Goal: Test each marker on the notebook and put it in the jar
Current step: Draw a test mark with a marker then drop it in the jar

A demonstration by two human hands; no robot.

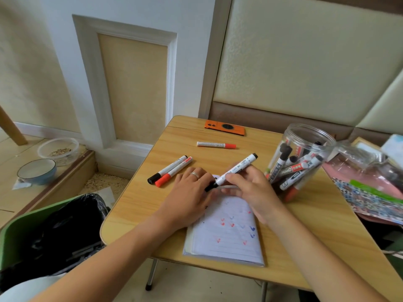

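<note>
A white marker with black ends (236, 168) is held slanted above the top of the notebook (226, 234). My right hand (250, 192) grips its barrel, and my left hand (192, 192) pinches its lower black cap. The lined page carries red and blue test marks. A clear plastic jar (298, 158) with several markers in it stands tilted to the right of my hands. On the table lie a black-capped marker (166, 170), a red-capped marker (174, 171) beside it, and another red-capped marker (216, 145) farther back.
An orange phone (224, 127) lies at the far edge of the wooden table (139, 197). Patterned bags and plastic wrap (370, 188) crowd the right side. A green bin with a black liner (54, 232) stands at the left. Two bowls (46, 162) sit on the floor.
</note>
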